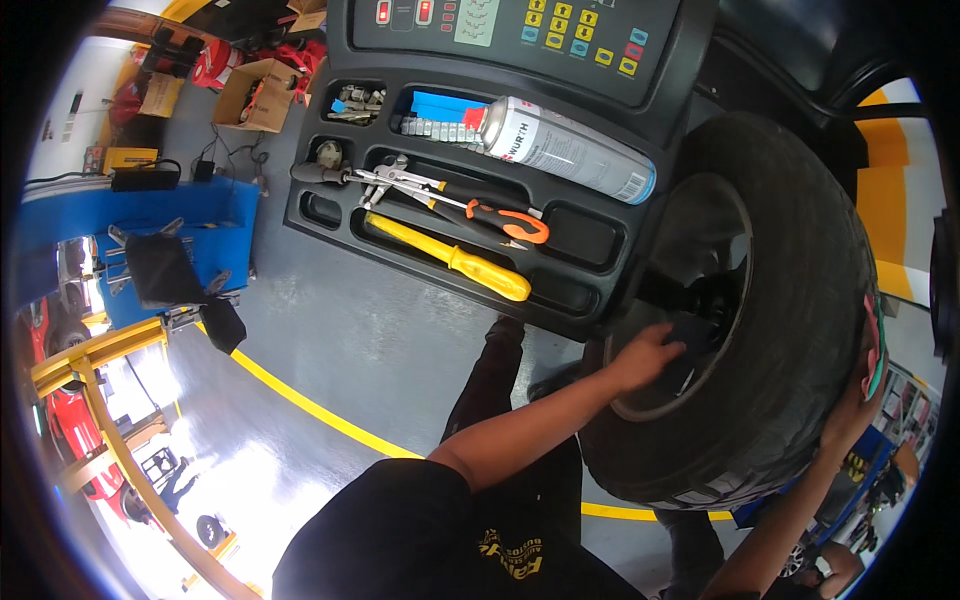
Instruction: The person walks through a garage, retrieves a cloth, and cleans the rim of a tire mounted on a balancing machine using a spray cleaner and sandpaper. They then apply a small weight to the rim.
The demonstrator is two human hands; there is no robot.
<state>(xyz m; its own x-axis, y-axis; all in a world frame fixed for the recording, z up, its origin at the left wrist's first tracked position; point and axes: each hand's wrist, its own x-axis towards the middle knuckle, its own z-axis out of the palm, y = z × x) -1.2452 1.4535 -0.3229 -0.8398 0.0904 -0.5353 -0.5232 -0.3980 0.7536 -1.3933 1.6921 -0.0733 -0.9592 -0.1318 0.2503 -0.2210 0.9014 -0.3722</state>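
Observation:
A large black tyre (810,270) on a wheel stands upright at the right, beside a black machine. My left hand (645,358) reaches into the hollow of the rim (745,225); its fingers are bent against something dark, which I cannot make out in the shadow. Against the tyre's outer right side, my right hand (852,405) is closed on a red and green cloth (876,345). Part of that hand is hidden behind the cloth and the tyre's edge.
The machine's tray (400,245) holds a spray can (570,150), pliers (440,195), a yellow-handled tool (450,258) and small metal weights (440,130). Above it is a button panel (560,35). A blue machine (225,235) stands left; a yellow line (300,398) crosses the floor.

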